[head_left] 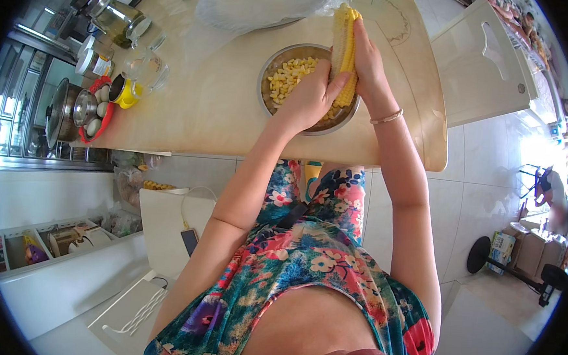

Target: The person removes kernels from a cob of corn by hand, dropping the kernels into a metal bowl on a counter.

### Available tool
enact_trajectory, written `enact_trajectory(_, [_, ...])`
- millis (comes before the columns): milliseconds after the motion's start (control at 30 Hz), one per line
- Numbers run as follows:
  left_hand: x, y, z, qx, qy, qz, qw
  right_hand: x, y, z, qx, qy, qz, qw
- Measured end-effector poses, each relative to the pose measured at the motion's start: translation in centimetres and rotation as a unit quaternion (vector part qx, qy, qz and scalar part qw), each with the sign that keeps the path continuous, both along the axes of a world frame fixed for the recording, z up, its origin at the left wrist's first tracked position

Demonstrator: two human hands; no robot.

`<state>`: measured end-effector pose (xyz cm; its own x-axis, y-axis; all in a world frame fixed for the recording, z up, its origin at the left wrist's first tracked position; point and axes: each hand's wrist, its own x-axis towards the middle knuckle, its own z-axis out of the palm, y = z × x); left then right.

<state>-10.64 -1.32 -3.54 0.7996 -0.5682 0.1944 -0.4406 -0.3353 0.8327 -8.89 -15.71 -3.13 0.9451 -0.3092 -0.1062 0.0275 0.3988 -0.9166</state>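
Note:
An ear of corn (pixel 345 49) is held upright and slightly tilted over a round metal bowl (pixel 264 96). Part of its left side looks stripped of kernels, while rows of yellow kernels still cover the right. My right hand (pixel 370 63) grips the ear along its right side. From the left, my left hand (pixel 311 96) presses its thumb against the lower part of the cob, its other fingers partly hidden behind. Loose corn kernels (pixel 290 78) lie in the bowl, below and left of the ear. Both forearms reach across the table's near edge.
Beyond the bowl sits a plastic-covered dish (pixel 270 6). Along the table's left stand a glass pitcher (pixel 115 21), clear glass cups (pixel 146 69), a yellow mug (pixel 126 92) and a red tray of eggs (pixel 103 110). A white chair (pixel 490 68) adjoins the right edge.

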Motion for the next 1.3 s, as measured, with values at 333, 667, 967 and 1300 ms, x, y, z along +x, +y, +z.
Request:
enact_trajectory(333, [-0.2, 0.2, 0.5, 0.006, -0.031, 0.005, 1.000, -0.3, 0.5, 0.4, -0.006, 0.001, -0.030, 1.000])
enact_trajectory(667, [0.0, -0.3, 0.7, 0.018, 0.044, 0.052, 0.997, -0.1, 0.8, -0.4, -0.047, -0.007, -0.034, 0.998])
enact_trajectory(967, [0.8, 0.1, -0.3, -0.040, 0.033, 0.001, 0.999, -0.3, 1.2, -0.2, -0.073, -0.021, -0.046, 0.996])
enact_trajectory(1300, [0.2, 0.3, -0.1, -0.073, 0.013, 0.029, 0.997, -0.6, 1.3, 0.1, -0.053, 0.004, -0.025, 0.998])
